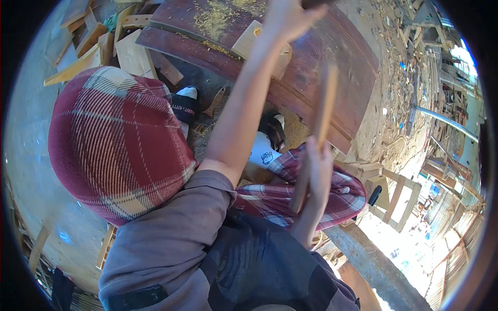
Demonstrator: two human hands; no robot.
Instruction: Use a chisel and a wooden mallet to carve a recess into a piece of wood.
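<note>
My left hand (290, 22) reaches far forward over a reddish-brown wooden tabletop (340, 57). Its fingers curl by a dark object (314, 3) at the upper edge, mostly cut off, so I cannot make out what it is. Partly behind that forearm, a pale wooden block (246, 43) with a round hole lies on the tabletop. Closer to my body, my right hand (319, 168) is closed round a long, slim wooden stick (326, 106), held tilted upward. The stick's upper end is blurred and stands apart from the block.
Yellow sawdust (215, 20) covers part of the tabletop. Wood offcuts (136, 54) are heaped at the far left. My plaid-covered knees (122, 140) and sandalled feet (185, 106) are beside the tabletop. On the right are a wooden frame (397, 194) and littered ground (399, 103).
</note>
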